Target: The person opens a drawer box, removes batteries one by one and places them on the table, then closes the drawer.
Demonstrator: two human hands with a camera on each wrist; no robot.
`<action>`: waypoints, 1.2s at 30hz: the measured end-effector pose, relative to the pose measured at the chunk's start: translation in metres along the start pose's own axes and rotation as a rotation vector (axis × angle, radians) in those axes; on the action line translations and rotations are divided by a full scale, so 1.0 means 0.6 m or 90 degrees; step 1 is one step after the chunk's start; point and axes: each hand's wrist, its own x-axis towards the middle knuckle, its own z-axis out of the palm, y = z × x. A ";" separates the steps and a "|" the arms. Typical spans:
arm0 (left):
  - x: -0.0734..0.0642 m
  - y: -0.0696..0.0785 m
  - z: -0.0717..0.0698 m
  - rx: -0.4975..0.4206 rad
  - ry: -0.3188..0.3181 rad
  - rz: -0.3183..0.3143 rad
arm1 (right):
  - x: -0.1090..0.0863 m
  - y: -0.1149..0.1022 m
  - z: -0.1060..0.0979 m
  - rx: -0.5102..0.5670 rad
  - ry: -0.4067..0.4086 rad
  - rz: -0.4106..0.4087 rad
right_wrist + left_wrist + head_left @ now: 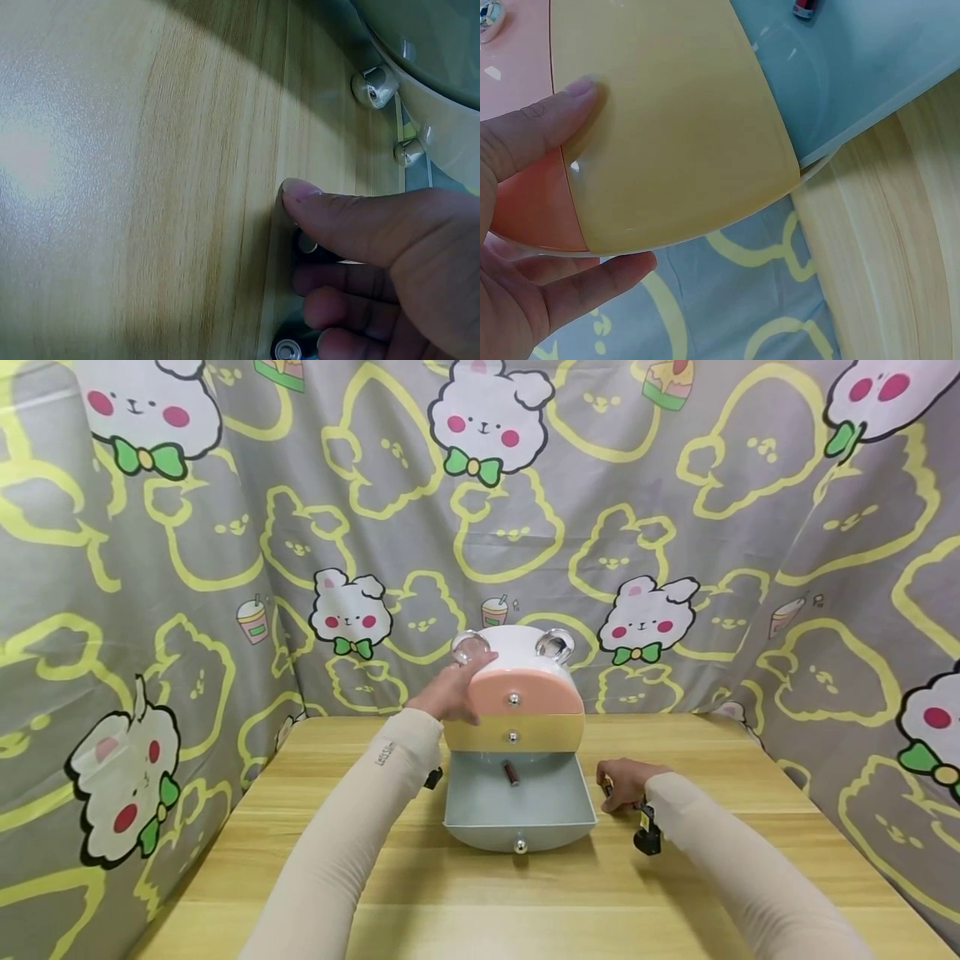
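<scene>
A small drawer cabinet (525,647) with clear round ears stands on the table. My left hand (450,692) holds its left side, the thumb on the front near the seam of the pink drawer (517,34) and yellow drawer (675,127), other fingers round the side. The grey-blue bottom drawer (480,806) is pulled out, and a dark battery (512,773) lies in it. Right of the cabinet, my right hand (630,783) is low at the table, pinching a battery (307,241) between thumb and index finger. Another battery (287,349) is beside its lower fingers.
The wooden table (570,906) extends around the cabinet. A patterned curtain (420,543) hangs behind and at both sides. The open drawer juts toward the front, its silver knob (521,846) foremost. A black wrist device (647,839) hangs under my right wrist.
</scene>
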 end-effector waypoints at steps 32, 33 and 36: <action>0.003 -0.002 0.001 0.007 -0.004 0.005 | -0.013 -0.010 -0.016 0.000 0.001 0.010; 0.004 -0.002 0.001 0.007 -0.003 0.006 | -0.014 -0.011 -0.018 -0.006 0.002 0.011; 0.004 -0.002 0.001 0.010 -0.001 0.007 | -0.013 -0.014 -0.022 -0.014 -0.002 0.013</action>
